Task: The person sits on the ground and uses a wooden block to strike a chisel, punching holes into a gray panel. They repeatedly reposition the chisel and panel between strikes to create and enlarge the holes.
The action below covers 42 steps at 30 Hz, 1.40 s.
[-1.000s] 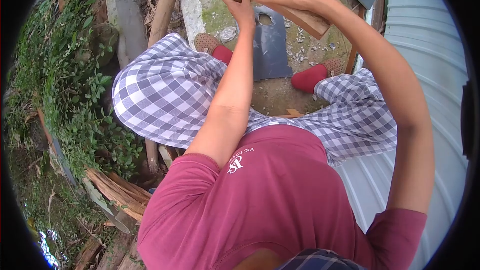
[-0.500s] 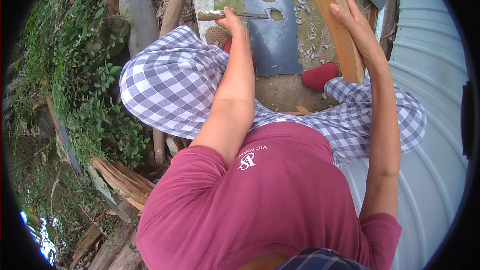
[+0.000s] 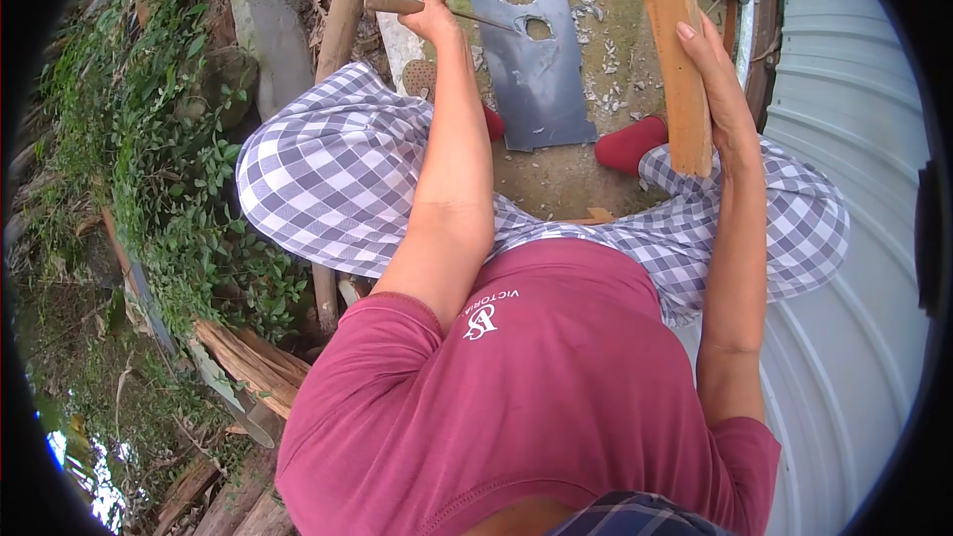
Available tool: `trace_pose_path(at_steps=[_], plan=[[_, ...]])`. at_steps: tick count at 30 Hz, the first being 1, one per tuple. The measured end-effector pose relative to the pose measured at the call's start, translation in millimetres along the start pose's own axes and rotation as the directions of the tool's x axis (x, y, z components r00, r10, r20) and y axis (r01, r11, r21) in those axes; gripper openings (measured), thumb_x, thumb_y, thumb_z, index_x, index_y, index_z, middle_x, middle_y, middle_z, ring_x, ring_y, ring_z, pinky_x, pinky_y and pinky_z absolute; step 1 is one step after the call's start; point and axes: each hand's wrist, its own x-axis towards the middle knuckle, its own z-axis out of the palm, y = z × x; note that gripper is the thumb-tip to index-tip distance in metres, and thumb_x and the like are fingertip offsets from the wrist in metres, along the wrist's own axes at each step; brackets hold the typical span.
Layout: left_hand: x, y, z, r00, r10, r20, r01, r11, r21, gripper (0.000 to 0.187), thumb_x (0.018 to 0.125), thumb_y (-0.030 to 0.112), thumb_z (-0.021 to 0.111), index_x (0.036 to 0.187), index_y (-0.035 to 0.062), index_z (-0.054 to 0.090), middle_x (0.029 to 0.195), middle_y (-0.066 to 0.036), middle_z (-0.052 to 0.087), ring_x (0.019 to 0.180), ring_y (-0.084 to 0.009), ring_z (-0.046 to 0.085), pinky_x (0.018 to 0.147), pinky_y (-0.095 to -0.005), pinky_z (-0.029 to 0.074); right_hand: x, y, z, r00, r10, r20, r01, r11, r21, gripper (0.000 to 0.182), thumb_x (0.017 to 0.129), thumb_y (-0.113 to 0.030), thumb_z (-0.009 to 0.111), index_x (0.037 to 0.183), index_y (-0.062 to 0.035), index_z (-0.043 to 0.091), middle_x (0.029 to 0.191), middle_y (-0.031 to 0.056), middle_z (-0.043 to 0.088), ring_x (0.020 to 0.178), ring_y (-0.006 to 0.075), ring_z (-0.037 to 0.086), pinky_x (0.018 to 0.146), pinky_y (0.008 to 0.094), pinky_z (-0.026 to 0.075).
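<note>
In my left hand [image 3: 433, 18] is a knife [image 3: 393, 2] with a thick wooden handle, my fingers closed near where the blade begins. Its narrow blade reaches right, with the tip by the lower of two rough holes in a dark grey sheet [image 3: 541, 99]. The sheet lies flat on the ground between my feet. My right hand [image 3: 719, 84] grips a wooden plank [image 3: 670, 69] along its right edge; the fingers behind the wood are partly hidden. The plank stands beside the sheet, apart from the knife, and its far end runs out of view.
Grey chips [image 3: 608, 55] are scattered right of the sheet. Red shoes [image 3: 630, 146] flank it. A pale corrugated metal panel [image 3: 844, 119] rises at the right. On the left are a log [image 3: 347, 20], a concrete post [image 3: 266, 30], split wood [image 3: 248, 362] and leafy plants [image 3: 189, 159].
The plank has swung to a more upright angle, its near end slightly lower and left. My left hand and the knife have shifted left and up, the blade now tilting down toward the hole.
</note>
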Motion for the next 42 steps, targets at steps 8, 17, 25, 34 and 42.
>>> trace_pose_path(at_steps=[8,17,25,34,42], plan=[[-15.8,-28.1,13.6,0.950,0.209,0.233,-0.243,0.961,0.128,0.059,0.081,0.004,0.064,0.126,-0.0017,0.026,0.104,-0.015,0.049,0.071,-0.0177,0.058,0.062,-0.0294,0.051,0.1,9.1,-0.1,1.000,-0.021,0.007,0.021,1.000,-0.017,0.081,0.081,-0.049,0.060,0.140,-0.0018,0.032,0.123,0.0154,0.050,0.110,0.0190,0.050,0.090,0.0291,0.039],[-42.9,-15.1,27.0,0.947,0.275,0.164,-0.298,0.945,0.139,0.064,0.084,0.015,0.063,0.131,-0.0050,0.025,0.121,-0.025,0.044,0.108,-0.0360,0.049,0.096,-0.0439,0.035,-3.8,7.4,-0.2,1.000,-0.003,-0.018,0.002,1.000,-0.017,0.079,0.081,-0.050,0.059,0.139,-0.0027,0.033,0.123,0.0158,0.050,0.110,0.0200,0.050,0.090,0.0296,0.040],[-61.4,-10.0,30.6,0.926,0.326,0.192,-0.368,0.894,0.258,0.065,0.084,0.016,0.064,0.131,-0.0050,0.025,0.120,-0.025,0.046,0.108,-0.0370,0.050,0.094,-0.0446,0.038,-2.9,9.4,0.2,1.000,0.005,-0.012,-0.006,1.000,-0.029,0.080,0.080,-0.049,0.059,0.139,-0.0016,0.033,0.123,0.0165,0.050,0.112,0.0207,0.049,0.091,0.0302,0.039],[-60.9,-11.4,31.3,0.928,0.325,0.183,-0.366,0.890,0.272,0.066,0.082,0.015,0.066,0.129,-0.0093,0.026,0.118,-0.025,0.046,0.107,-0.0354,0.049,0.095,-0.0430,0.037,6.1,15.4,3.1,1.000,0.009,0.002,-0.008,0.998,-0.070,0.083,0.079,-0.050,0.061,0.140,-0.0008,0.031,0.125,0.0185,0.049,0.113,0.0222,0.049,0.093,0.0322,0.039],[-80.5,-15.1,43.2,0.900,0.360,0.247,-0.426,0.847,0.318,0.046,0.081,0.012,0.064,0.114,-0.0017,0.036,0.104,-0.022,0.051,0.094,-0.0340,0.053,0.084,-0.0428,0.040,14.7,-133.3,57.0,0.870,-0.460,0.179,0.492,0.780,-0.386,0.089,0.076,-0.053,0.060,0.138,0.0035,0.031,0.124,0.0227,0.050,0.112,0.0276,0.052,0.095,0.0358,0.040]])
